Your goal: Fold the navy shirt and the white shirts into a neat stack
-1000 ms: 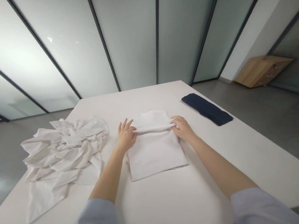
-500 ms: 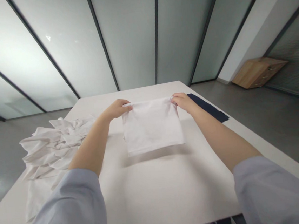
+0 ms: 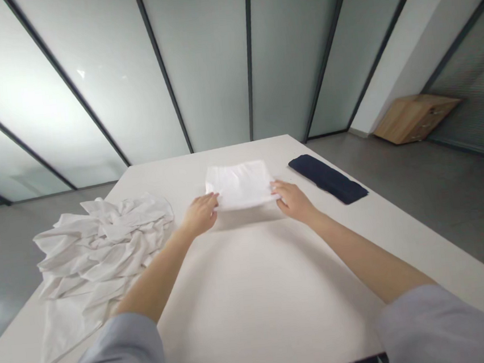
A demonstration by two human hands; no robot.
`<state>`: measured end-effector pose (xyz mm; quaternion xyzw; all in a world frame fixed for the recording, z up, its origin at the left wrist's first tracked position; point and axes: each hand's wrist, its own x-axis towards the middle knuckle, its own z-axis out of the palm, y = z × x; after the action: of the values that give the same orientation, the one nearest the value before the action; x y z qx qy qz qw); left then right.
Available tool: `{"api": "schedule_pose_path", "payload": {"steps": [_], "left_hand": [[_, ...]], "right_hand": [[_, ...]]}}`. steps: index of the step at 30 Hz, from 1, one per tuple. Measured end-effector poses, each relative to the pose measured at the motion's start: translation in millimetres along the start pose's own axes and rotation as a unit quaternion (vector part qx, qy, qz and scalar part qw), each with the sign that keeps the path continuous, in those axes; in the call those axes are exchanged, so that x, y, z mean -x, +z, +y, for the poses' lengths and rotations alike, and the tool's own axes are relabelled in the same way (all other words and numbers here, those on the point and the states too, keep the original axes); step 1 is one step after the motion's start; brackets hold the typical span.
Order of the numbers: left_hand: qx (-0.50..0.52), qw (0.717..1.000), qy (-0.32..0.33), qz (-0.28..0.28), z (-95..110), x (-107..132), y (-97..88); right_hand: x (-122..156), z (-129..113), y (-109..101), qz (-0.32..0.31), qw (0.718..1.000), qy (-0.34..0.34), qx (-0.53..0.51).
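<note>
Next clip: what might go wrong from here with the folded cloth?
1. The left hand and right hand pinch only the near corners of the cloth, so its layers may slip and the fold may open.
2. The crumpled pile lies close beside the left forearm, which might drag it.
3. The navy cloth lies just right of the right hand and may get nudged.
</note>
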<state>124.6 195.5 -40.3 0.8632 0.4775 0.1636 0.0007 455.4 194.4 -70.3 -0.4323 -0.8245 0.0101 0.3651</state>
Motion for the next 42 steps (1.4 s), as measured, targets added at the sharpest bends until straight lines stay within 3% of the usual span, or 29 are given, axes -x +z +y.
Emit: {"api": "schedule_pose_path", "payload": {"steps": [3, 6, 12, 19, 28, 32, 36, 42], "left_hand": [[0.043, 0.995, 0.000, -0.086, 4.6, 40.3, 35.0], [0.061, 0.995, -0.018, -0.079, 8.9, 57.6, 46.7], [0.051, 0.997, 0.006, -0.052, 1.8, 42.5, 46.4], [0.117, 0.991, -0.051, -0.033, -13.6, 45.4, 58.2], [0.182, 0.976, -0.118, -0.006, -9.4, 47.6, 55.9], [0.155, 0.986, -0.056, 0.021, -15.7, 49.4, 58.2], [0.074, 0.997, -0.008, -0.019, -19.7, 48.7, 62.5], [0.043, 0.997, -0.002, -0.064, -17.1, 36.1, 63.0]], "right_hand": [[41.0, -4.3, 15.9, -0.130, 0.991, 0.005, -0.040], [54.8, -9.7, 17.1, -0.172, 0.984, 0.023, -0.034], [40.9, 3.0, 23.2, -0.171, 0.985, 0.022, 0.001], [45.3, 19.6, 38.5, -0.137, 0.990, 0.037, -0.013], [47.1, 25.3, 39.4, -0.095, 0.994, 0.035, 0.029], [47.4, 28.5, 40.0, -0.078, 0.996, 0.037, -0.018], [46.0, 28.7, 40.5, -0.076, 0.994, 0.065, -0.045], [31.1, 27.5, 31.0, -0.142, 0.990, 0.023, -0.006]]}}
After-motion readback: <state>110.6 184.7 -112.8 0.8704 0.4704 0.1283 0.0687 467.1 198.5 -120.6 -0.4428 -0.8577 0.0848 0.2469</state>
